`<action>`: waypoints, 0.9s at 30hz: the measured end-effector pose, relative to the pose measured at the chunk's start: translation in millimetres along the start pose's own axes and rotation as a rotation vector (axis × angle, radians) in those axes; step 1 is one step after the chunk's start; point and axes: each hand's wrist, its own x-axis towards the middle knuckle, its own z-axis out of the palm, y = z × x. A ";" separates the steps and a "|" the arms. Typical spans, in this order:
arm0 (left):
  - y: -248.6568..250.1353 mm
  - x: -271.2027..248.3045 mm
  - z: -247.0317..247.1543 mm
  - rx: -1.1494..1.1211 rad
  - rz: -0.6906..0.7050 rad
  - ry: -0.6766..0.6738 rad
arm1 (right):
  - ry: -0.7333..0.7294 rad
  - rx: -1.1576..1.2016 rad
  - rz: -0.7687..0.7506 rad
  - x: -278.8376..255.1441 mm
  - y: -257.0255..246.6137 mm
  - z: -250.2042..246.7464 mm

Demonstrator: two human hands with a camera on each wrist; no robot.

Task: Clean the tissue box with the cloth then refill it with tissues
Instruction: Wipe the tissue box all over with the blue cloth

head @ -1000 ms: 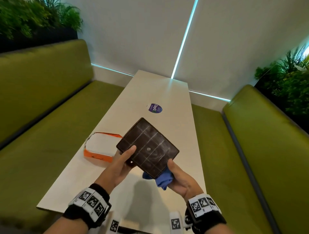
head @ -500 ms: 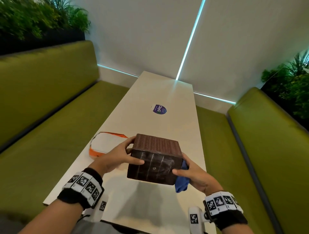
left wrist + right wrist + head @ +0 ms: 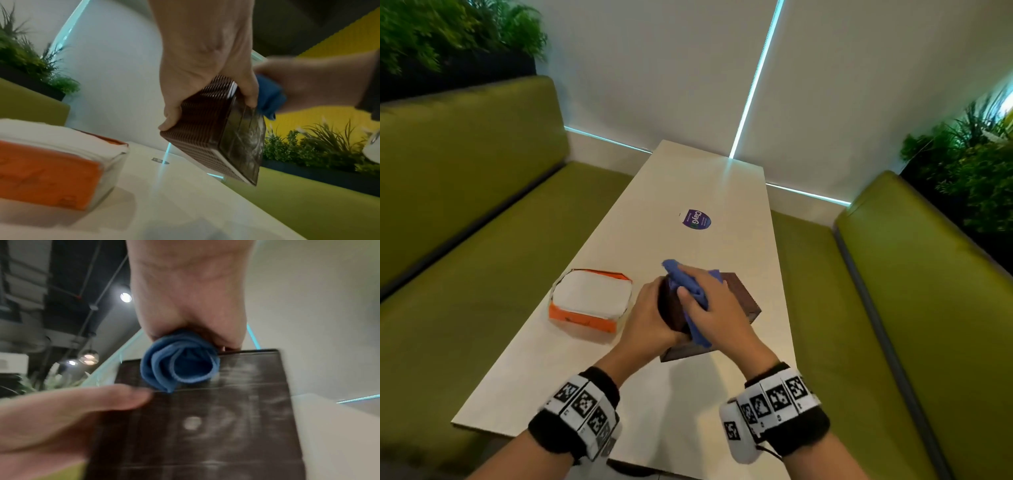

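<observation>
The dark brown woven tissue box (image 3: 743, 298) (image 3: 207, 142) is held tilted above the table, its smooth dusty base (image 3: 216, 426) turned toward me. My left hand (image 3: 654, 318) (image 3: 205, 73) grips it by its left side, thumb on the base. My right hand (image 3: 709, 301) (image 3: 189, 296) holds a bunched blue cloth (image 3: 688, 284) (image 3: 179, 363) (image 3: 269, 97) and presses it on the top part of the base. A pack of white tissues in an orange wrapper (image 3: 589, 301) (image 3: 47, 168) lies on the table to the left.
The long white table (image 3: 688, 394) carries a round purple sticker (image 3: 697, 219) further back. Green bench seats (image 3: 465, 291) run along both sides, with plants behind their backrests. A white wall with lit strips closes the far end.
The box was turned from flat to on edge and brought nearer the table. My right hand came up from under the box's lower corner and now presses the cloth on its base.
</observation>
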 end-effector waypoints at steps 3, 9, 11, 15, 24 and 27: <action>-11.0 -5.3 -13.4 0.067 -0.086 0.053 | 0.050 0.085 0.122 3.2 27.9 -19.1; -10.3 -2.1 -13.0 0.074 -0.108 0.025 | 0.187 -0.001 0.191 2.0 19.1 -2.3; -7.4 1.8 -9.0 0.040 -0.085 0.016 | 0.196 -0.065 0.035 -1.0 -1.5 17.2; -11.5 1.9 -13.1 0.086 -0.075 0.044 | 0.219 0.000 0.019 1.6 9.0 9.0; -19.8 2.6 -13.4 0.161 -0.129 0.028 | 0.237 -0.031 0.048 -1.2 1.8 27.5; -17.6 5.0 -11.8 0.092 -0.088 0.048 | 0.167 -0.010 -0.099 -2.2 -7.4 32.7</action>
